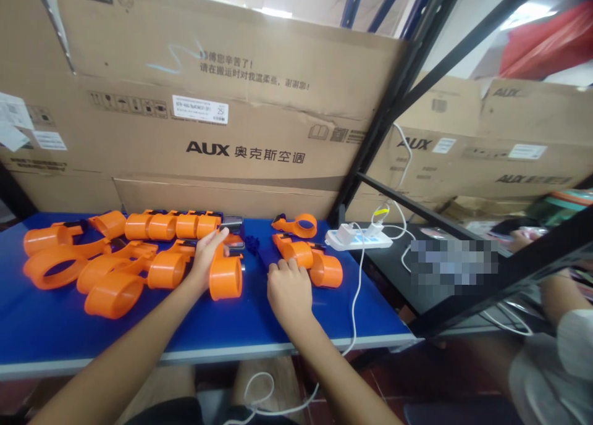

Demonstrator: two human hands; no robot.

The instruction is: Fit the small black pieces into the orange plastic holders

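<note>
My left hand (204, 259) clamps an orange dispenser (225, 278) over the worktop (250, 326): a holding step, I judge, the next move wanting steadiness. Whether my curled right hand (290, 288) grips anything, I can't tell.

left grip (207, 256): holds orange dispenser (225, 278) | right grip (290, 288): curled near another dispenser (299, 252) | blue tabletop (250, 323)

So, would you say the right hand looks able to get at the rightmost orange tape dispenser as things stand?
Probably yes: the right hand is close beside the rightmost orange tape dispenser, with nothing visible between them, though what it grips, if anything, is hidden.
</note>
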